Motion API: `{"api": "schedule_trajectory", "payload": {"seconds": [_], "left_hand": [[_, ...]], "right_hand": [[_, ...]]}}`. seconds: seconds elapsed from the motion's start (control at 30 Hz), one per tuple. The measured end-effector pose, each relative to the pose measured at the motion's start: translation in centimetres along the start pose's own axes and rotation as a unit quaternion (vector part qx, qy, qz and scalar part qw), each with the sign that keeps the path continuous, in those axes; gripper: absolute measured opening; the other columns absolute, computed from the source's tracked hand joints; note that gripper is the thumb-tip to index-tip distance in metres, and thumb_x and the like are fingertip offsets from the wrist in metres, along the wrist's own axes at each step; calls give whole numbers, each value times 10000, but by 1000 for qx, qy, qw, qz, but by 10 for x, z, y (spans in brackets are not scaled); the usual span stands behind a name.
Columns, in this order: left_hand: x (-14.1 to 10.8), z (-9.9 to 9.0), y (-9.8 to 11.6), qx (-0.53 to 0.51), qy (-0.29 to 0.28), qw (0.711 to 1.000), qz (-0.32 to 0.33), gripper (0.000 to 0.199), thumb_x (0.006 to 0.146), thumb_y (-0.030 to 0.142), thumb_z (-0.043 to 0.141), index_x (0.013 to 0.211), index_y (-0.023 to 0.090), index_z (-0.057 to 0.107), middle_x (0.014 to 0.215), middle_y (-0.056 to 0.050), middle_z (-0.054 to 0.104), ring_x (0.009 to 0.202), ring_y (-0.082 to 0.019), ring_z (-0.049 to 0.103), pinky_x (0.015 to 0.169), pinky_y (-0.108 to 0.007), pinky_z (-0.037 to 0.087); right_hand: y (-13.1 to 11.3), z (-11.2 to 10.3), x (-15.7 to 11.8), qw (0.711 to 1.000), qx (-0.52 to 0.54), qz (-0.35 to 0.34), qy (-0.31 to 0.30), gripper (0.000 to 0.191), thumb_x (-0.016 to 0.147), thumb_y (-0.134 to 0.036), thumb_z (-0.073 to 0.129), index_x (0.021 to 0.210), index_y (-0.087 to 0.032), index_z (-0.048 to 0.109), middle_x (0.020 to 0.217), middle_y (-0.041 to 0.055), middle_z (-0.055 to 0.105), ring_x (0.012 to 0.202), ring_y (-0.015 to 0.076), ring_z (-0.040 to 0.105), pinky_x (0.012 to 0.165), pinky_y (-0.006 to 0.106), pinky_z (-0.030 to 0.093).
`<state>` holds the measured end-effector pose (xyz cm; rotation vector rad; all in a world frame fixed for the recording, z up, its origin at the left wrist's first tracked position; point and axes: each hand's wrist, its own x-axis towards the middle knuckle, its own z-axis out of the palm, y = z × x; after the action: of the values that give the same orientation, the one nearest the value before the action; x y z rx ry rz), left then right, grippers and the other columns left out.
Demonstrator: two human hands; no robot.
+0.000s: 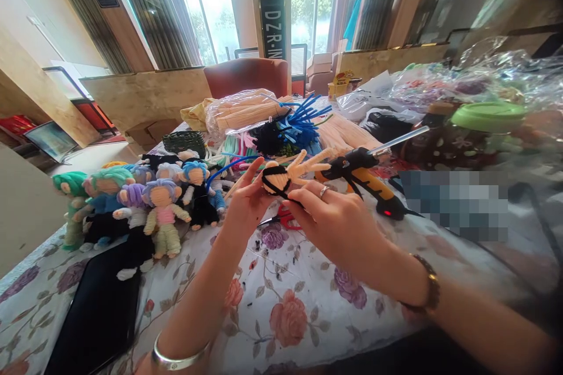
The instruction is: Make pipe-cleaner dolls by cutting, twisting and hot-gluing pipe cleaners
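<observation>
In the middle of the head view is a half-made pipe cleaner doll [275,181] with a round beige head and beige stems sticking out to the right. My left hand [250,196] holds the doll's head between thumb and fingers. A black pipe cleaner [281,192] loops around the head. My right hand [336,211], closed in a pinch, grips the black strand at the lower side of the head; its fingertips partly hide it. Below the hands, red-handled scissors [288,220] lie on the table, partly covered. Past my right hand rests a yellow and black glue gun [369,181] with a clear glue stick.
Several finished dolls [165,214] stand at the left behind a black tablet-like slab [94,304]. Blue pipe cleaners [303,120] and wrapped beige bundles [241,108] pile up at the back. A green-lidded container [488,117] stands right on the floral tablecloth [299,340].
</observation>
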<state>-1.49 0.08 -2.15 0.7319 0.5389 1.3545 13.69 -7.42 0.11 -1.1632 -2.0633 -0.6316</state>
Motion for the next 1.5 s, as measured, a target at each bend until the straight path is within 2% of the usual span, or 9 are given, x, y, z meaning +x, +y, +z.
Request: {"api": "schedule_trajectory", "payload": {"seconds": [0.23, 0.33, 0.4, 0.53, 0.77, 0.93, 1.03, 1.17, 1.5], "left_hand": [[0, -2, -5, 18, -32, 999, -23, 348, 724, 49, 576, 1025, 214, 638, 952, -22, 694, 748, -146, 656, 689, -289, 526], [-1, -2, -5, 17, -34, 999, -18, 329, 726, 48, 578, 1006, 209, 642, 938, -24, 693, 759, -143, 656, 687, -279, 531], [-2, -2, -5, 17, -31, 999, -12, 325, 734, 50, 577, 1009, 211, 641, 938, -22, 696, 774, -141, 657, 696, -277, 536], [-1, -4, -5, 8, -34, 999, -8, 329, 735, 55, 586, 1020, 211, 640, 976, -26, 695, 850, -170, 663, 756, -329, 545], [-4, -4, -2, 4, -59, 998, 4, 328, 742, 67, 580, 1026, 220, 640, 994, -26, 682, 922, -184, 654, 857, -389, 515], [-6, -2, -1, 6, -53, 999, 9, 332, 740, 66, 584, 1024, 228, 642, 995, -34, 678, 989, -212, 637, 870, -416, 505], [-6, -2, -2, 9, -55, 998, 11, 320, 738, 78, 601, 1015, 231, 647, 1005, -41, 676, 1076, -239, 603, 876, -407, 499], [-7, -2, -2, 6, -64, 998, 13, 327, 722, 64, 608, 993, 238, 660, 999, -34, 680, 1135, -257, 570, 878, -402, 501], [-7, -3, -4, 21, -71, 997, 15, 338, 685, 81, 638, 982, 240, 659, 980, -21, 685, 989, -213, 636, 790, -320, 527]], "right_hand": [[-14, -19, -2, 985, -28, 93, -140, 119, 848, -164, 555, 857, -163, 675, 852, 74, 712, 530, 151, 615, 411, 264, 303], [-6, -23, 5, 978, -28, 132, -160, 138, 851, -193, 555, 892, -182, 686, 814, 74, 716, 551, 177, 628, 435, 268, 325], [5, -21, 10, 974, 1, 159, -159, 140, 854, -211, 556, 872, -196, 694, 801, 65, 721, 613, 195, 652, 481, 270, 368], [33, -10, 19, 965, 154, 163, -139, 131, 820, -202, 598, 844, -232, 723, 845, 14, 738, 770, 190, 679, 637, 265, 465], [53, 11, 21, 912, 371, 159, -78, 151, 768, -191, 630, 853, -219, 752, 883, 14, 746, 756, 163, 687, 708, 275, 526], [48, 11, 20, 913, 354, 197, -45, 103, 737, -249, 683, 781, -204, 765, 779, 25, 744, 694, 168, 673, 621, 268, 504], [46, 11, 20, 912, 352, 206, -44, 164, 747, -334, 689, 770, -193, 768, 749, 34, 741, 633, 161, 656, 565, 258, 480], [45, 11, 20, 914, 350, 203, -39, 188, 749, -358, 694, 758, -184, 765, 760, 48, 743, 680, 177, 664, 590, 266, 480], [42, 5, 20, 927, 312, 210, -19, 123, 730, -312, 716, 759, -205, 770, 786, 43, 746, 725, 190, 678, 641, 278, 489]]}}
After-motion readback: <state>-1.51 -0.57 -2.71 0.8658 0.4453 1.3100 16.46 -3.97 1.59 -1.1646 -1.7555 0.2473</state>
